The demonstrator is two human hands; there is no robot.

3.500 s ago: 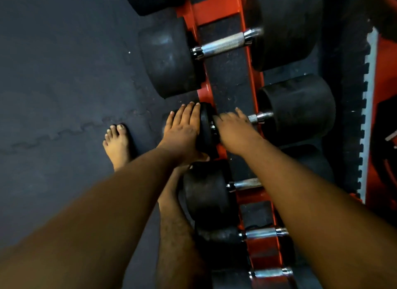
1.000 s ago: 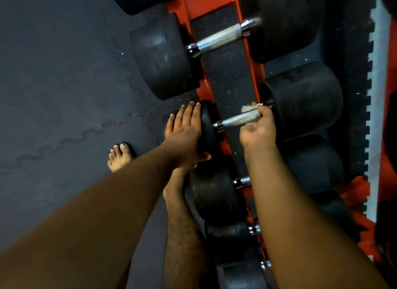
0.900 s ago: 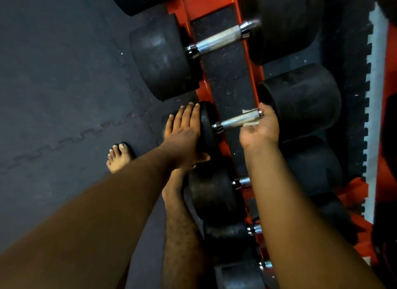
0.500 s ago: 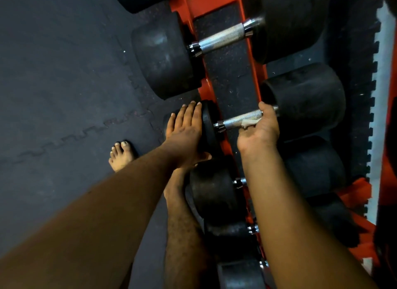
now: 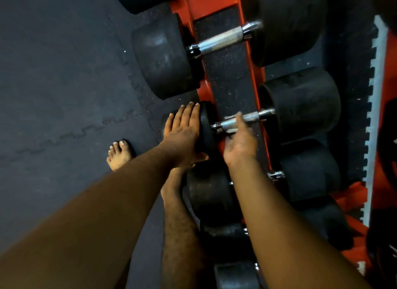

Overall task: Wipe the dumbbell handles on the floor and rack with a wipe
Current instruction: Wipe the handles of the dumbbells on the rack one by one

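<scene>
2 hands [image 5: 239,141]: right grips wipe [image 5: 231,118] round handle [image 5: 240,120], left [image 5: 182,134] flat on weight [image 5: 206,127].

- Two hands: left hand [image 5: 182,134], right hand [image 5: 239,142].
- One wipe [image 5: 231,118], pale, at a handle.
- Five dumbbells on the red rack [image 5: 212,2] show a handle or collar; others are cut off.
- Two bare feet, one foot [image 5: 119,154] on the mat.

Both bare arms reach forward. The left hand [image 5: 182,134] lies flat with straight fingers together. The right hand [image 5: 240,143] curls its blurred fingers upward, palm turned left.
</scene>
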